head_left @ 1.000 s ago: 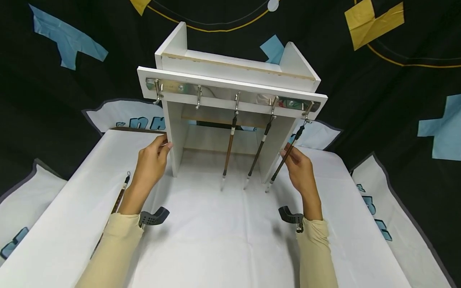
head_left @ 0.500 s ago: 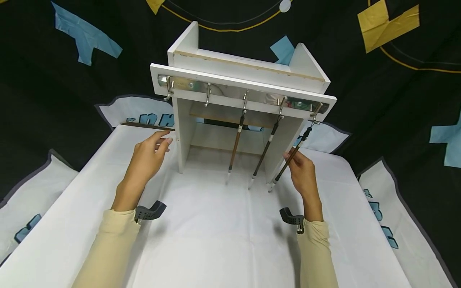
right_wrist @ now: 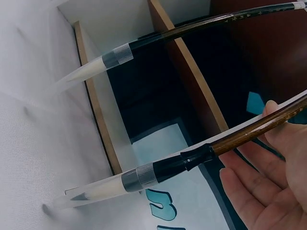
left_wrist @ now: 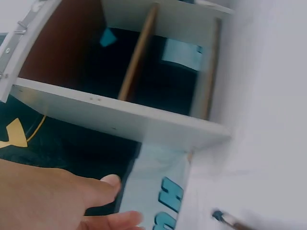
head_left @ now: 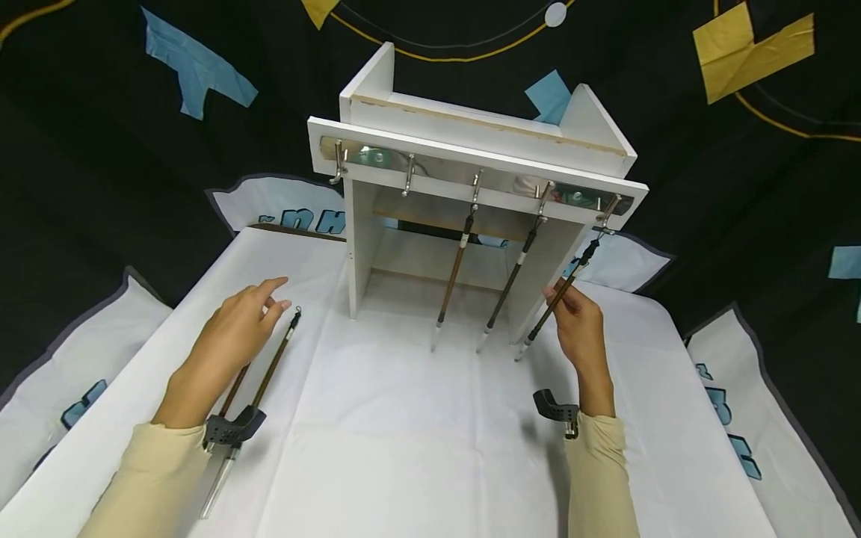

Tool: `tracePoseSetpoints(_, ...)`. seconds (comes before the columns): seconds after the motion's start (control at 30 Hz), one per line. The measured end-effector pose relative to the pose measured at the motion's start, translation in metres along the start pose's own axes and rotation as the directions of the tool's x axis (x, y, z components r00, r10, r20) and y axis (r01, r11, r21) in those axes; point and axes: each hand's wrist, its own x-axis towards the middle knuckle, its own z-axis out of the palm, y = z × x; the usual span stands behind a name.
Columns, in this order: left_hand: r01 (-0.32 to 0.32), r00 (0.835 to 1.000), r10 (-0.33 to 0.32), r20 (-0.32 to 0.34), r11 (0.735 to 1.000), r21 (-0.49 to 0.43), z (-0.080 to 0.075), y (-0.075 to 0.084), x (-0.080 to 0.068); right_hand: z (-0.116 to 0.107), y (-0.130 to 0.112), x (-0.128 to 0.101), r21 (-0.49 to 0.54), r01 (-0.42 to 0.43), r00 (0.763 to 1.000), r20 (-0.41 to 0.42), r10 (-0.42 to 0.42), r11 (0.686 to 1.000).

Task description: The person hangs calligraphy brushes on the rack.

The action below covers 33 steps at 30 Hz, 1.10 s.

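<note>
My left hand (head_left: 229,325) hovers at the left with fingers relaxed, holding nothing. It is above two calligraphy brushes lying on the table; the nearer brush (head_left: 276,365) has a clear cap, and the other brush (head_left: 233,391) is partly hidden by the forearm. My right hand (head_left: 580,329) grips the front edge of the right side panel of a white shelf rack (head_left: 477,145), thumb inside and fingers outside. In front of that hand hangs a capped brush (right_wrist: 254,133) from the rightmost hook. Two more brushes, a brown one (head_left: 454,273) and a dark one (head_left: 509,282), hang beside it.
Two hooks on the left, including the end hook (head_left: 339,162), carry nothing. A white cloth (head_left: 377,448) covers the table, and a black curtain (head_left: 87,172) with blue and yellow pieces stands behind. White sheets with blue lettering (head_left: 299,219) surround the table.
My left hand has let go of the rack's left side and moved down and left over the loose brushes. The right hand stays at the right panel. The head view has shifted left.
</note>
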Motion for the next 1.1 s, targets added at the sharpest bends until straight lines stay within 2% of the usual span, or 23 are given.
tracePoseSetpoints(0.2,-0.031,0.996,0.024,0.087,0.997,0.077,0.010,-0.016,-0.027,-0.001,-0.001,0.000,-0.002,0.006,1.000,0.000,-0.006,1.000)
tracePoseSetpoints(0.47,-0.047,0.992,0.035,0.118,0.993,0.106,0.029,-0.025,-0.054,0.000,0.000,-0.002,0.000,0.001,1.000,0.005,-0.001,1.000)
tracePoseSetpoints(0.87,-0.027,0.990,0.007,0.140,0.990,0.138,0.043,-0.026,-0.065,0.000,0.000,-0.003,0.009,0.008,1.000,-0.002,-0.008,1.000)
tracePoseSetpoints(1.1,-0.051,0.992,0.036,0.121,0.991,0.126,0.048,-0.029,-0.069,0.000,0.001,-0.002,0.006,0.002,1.000,-0.002,-0.002,1.000)
